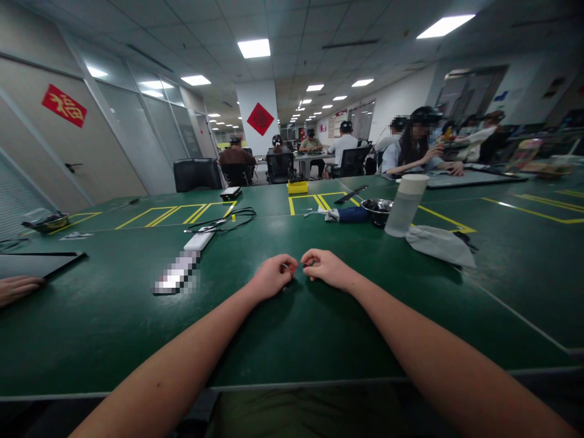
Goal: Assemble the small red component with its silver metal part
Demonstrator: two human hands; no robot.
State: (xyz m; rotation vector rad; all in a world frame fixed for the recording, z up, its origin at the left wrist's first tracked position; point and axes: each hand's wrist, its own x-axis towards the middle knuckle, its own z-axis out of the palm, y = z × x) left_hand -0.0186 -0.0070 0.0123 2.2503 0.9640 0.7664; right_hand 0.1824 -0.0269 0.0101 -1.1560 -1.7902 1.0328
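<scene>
Both my hands are just above the green table (255, 359), close together with a narrow gap between the fingertips. In the fingers of my left hand (272, 277) is a small orange-red piece (292, 267) with a thin pale edge or stick; its kind is too small to tell. My right hand (331, 269) is closed in a pinch, thumb against fingers, on a small dark piece (306, 266) with a hint of red. Most of both pieces is hidden by my fingers.
Left of my hands lie a phone (177, 274), a white power bank (199, 239) and a black cable (223, 220). To the right stand a frosted bottle (407, 207) and a metal bowl (378, 210), beside a grey pouch (440, 244). Another person's hand (18, 289) rests at far left.
</scene>
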